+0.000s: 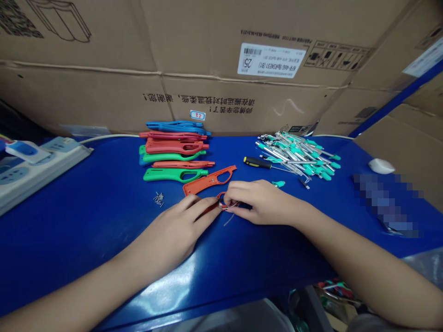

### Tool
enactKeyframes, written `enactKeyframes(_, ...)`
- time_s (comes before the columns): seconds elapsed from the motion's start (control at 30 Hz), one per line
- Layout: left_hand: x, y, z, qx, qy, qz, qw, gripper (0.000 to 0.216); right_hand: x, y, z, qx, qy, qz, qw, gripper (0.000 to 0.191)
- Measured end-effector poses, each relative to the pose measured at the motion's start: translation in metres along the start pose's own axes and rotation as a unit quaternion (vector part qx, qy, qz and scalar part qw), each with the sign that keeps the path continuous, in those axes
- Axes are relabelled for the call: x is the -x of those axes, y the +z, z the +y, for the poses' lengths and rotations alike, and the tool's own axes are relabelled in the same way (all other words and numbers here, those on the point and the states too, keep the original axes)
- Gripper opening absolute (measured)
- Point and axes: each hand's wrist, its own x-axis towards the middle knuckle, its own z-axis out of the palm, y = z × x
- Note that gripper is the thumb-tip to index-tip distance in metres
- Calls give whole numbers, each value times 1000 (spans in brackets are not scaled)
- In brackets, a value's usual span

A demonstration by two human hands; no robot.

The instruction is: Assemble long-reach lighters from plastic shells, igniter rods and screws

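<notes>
My left hand (pixel 180 226) lies palm down on the blue table (pixel 86 221), its fingers pressed flat on an orange plastic handle shell that is mostly hidden beneath them. My right hand (pixel 258 200) is curled, pinching a small part with thin wires (pixel 226 205) at that shell's end. A second orange handle shell (pixel 207 180) lies just beyond my fingers. A few small screws (pixel 159 199) lie to the left.
A stack of blue, red and green handle shells (pixel 173 152) sits behind. A pile of metal rods with teal tips (pixel 301 154) and a black-handled screwdriver (pixel 259 162) lie right of it. A power strip (pixel 31 161) is at left, a white mouse (pixel 380 166) at right, cardboard boxes (pixel 207 60) behind.
</notes>
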Motion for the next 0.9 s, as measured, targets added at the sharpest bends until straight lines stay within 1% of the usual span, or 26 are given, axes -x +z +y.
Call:
enactKeyframes(0.1, 1, 0, 0, -7, 5, -3, 1000, 57, 0, -3, 3, -27, 2, 0, 1000, 7)
enactKeyframes(0.27, 1, 0, -1, -4, 10, 5, 1000, 57, -3, -2, 7, -91, 21, 27, 995, 6)
enactKeyframes(0.37, 0, 0, -1, 14, 5, 11, 1000, 55, -4, -1, 9, -128, 45, 37, 990, 5)
enactKeyframes(0.47, -1, -1, -1, 38, -6, 15, 999, 52, -4, -1, 10, -159, 68, 28, 984, 10)
enactKeyframes(0.53, -1, -2, -1, 46, -9, 15, 999, 52, -4, -1, 11, -165, 61, 23, 984, 11)
enactKeyframes(0.7, -1, -4, 0, 36, -12, -2, 999, 59, -4, -1, 10, -170, 52, 44, 983, 10)
enactKeyframes(0.83, -1, -4, 0, 22, -15, -4, 1000, 59, -3, -3, 8, -152, 38, 24, 987, 10)
enactKeyframes(0.9, -1, -4, 1, 17, -13, 2, 1000, 60, -4, -3, 7, -147, 47, 20, 988, 10)
